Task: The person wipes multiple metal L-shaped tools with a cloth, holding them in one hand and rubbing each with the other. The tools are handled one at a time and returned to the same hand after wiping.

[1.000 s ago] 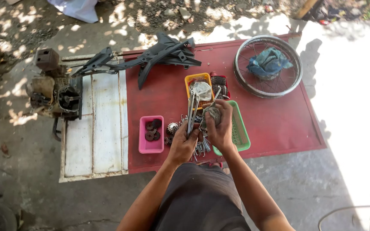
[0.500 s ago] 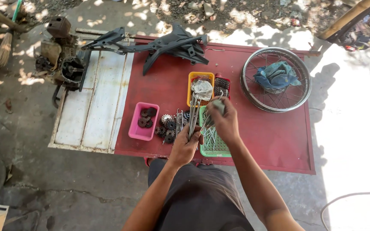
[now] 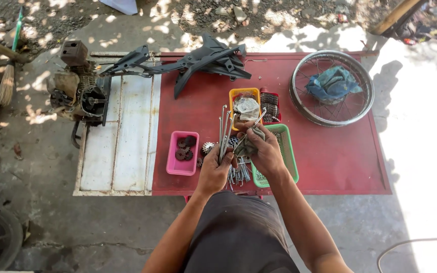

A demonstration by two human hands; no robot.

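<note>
My left hand (image 3: 214,169) grips a bundle of long metal spokes (image 3: 223,129) that stand upright from my fist. My right hand (image 3: 263,149) holds a grey rag (image 3: 245,145) wrapped around one more spoke (image 3: 255,123), just right of the bundle. Both hands hover over the near edge of the red board (image 3: 330,156), above loose spokes (image 3: 238,174) and the green basket (image 3: 289,151). A pink tray (image 3: 174,164) with dark gears sits to the left of my left hand.
An orange basket (image 3: 238,93) with a cloth and a red tray (image 3: 274,98) lie behind my hands. A spoked wheel rim (image 3: 299,98) holding a blue cloth is at the far right. Black plastic fairing (image 3: 203,60), an engine block (image 3: 79,93) and a white panel (image 3: 122,141) sit left.
The view shifted slightly. My hands stayed together over the green basket, the right hand working the rag along a spoke while the left keeps the bundle.
</note>
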